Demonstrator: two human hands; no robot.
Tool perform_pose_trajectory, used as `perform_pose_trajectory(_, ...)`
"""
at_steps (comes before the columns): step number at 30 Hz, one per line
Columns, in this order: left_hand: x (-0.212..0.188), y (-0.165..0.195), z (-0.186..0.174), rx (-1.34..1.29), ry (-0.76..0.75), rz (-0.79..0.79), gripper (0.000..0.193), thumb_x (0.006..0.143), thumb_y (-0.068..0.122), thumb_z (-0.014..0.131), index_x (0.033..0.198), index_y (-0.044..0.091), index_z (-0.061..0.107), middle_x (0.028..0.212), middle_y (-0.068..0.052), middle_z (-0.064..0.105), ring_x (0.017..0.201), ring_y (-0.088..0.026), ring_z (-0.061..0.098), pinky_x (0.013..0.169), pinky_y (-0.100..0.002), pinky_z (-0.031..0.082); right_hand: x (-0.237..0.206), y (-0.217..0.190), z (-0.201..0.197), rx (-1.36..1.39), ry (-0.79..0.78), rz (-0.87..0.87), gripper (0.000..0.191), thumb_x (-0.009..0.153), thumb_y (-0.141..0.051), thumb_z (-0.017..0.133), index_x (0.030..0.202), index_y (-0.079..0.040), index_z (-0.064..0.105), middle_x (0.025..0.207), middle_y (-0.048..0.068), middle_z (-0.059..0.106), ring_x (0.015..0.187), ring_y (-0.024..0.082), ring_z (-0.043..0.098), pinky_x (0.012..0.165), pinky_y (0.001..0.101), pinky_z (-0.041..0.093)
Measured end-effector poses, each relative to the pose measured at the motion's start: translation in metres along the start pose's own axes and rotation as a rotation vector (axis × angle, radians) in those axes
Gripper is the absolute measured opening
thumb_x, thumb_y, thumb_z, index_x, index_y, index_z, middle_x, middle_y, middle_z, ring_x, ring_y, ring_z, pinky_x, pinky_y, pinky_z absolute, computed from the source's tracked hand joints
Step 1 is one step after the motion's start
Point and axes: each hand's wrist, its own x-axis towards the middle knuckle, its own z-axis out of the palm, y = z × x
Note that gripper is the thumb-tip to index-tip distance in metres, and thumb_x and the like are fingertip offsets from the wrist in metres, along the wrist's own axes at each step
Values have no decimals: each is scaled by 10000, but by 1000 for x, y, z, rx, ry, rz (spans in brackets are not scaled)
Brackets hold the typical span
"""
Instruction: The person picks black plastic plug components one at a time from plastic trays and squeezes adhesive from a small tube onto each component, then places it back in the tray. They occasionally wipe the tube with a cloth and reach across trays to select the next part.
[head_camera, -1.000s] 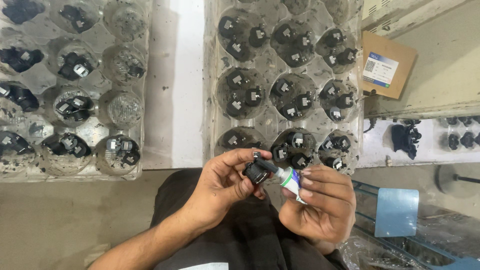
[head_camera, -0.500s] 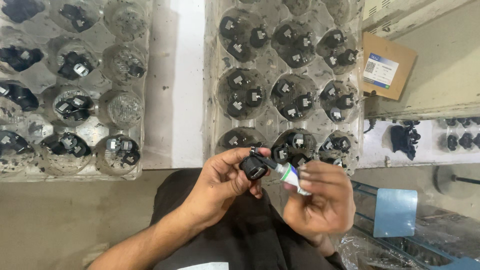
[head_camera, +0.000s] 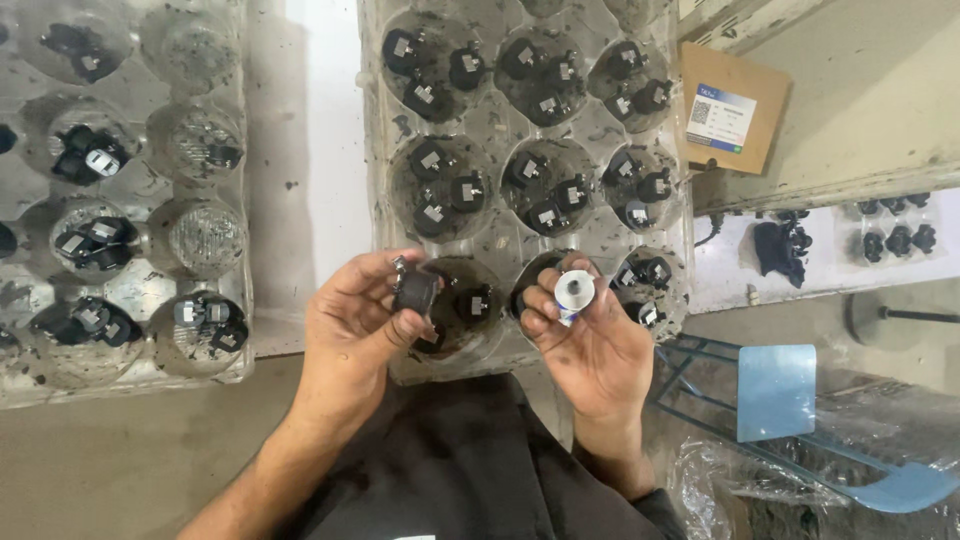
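Two hands work just below the near edge of a clear plastic tray (head_camera: 500, 120) whose round wells hold clusters of small black parts: the left hand (head_camera: 350, 335) pinches a small black component (head_camera: 414, 291) between thumb and fingers at the tray's near-left corner. Beside it, over the near wells of that tray, the right hand (head_camera: 595, 345) grips a small white tube (head_camera: 574, 291) upright in its fingertips, its round end facing up. Left of this tray lies a second clear tray (head_camera: 150, 370), well apart from both hands.
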Motion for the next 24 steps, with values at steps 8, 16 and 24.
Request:
perform_pose_trajectory(8,110,43,-15,693,137,133,445,812,-83,822,1232,-15,693,1029,-76,733,896,-98,718,820,-235,641,-6,-14,0,-46,-63,-166,284,1022,-123,704,1246,-42,549,1087,97,534,1035,229,506,906,370,431)
perform_pose_trajectory(16,262,88,-18,1532,-209,662,431,820,167,906,1212,100,738,975,-56,735,790,-186,720,684,-337,551,-20,-19,-12,-138,41,-262,249,1009,-79,689,1216,-23,562,1132,144,611,1017,256,534,875,414,441)
perform_pose_trajectory(24,359,62,-14,1891,-449,820,459,759,300,912,1175,152,786,983,-87,751,880,-297,708,744,-439,552,-23,-26,-27,-121,106,-311,230,1017,-55,654,1223,-5,564,1170,177,630,1088,289,575,877,433,463)
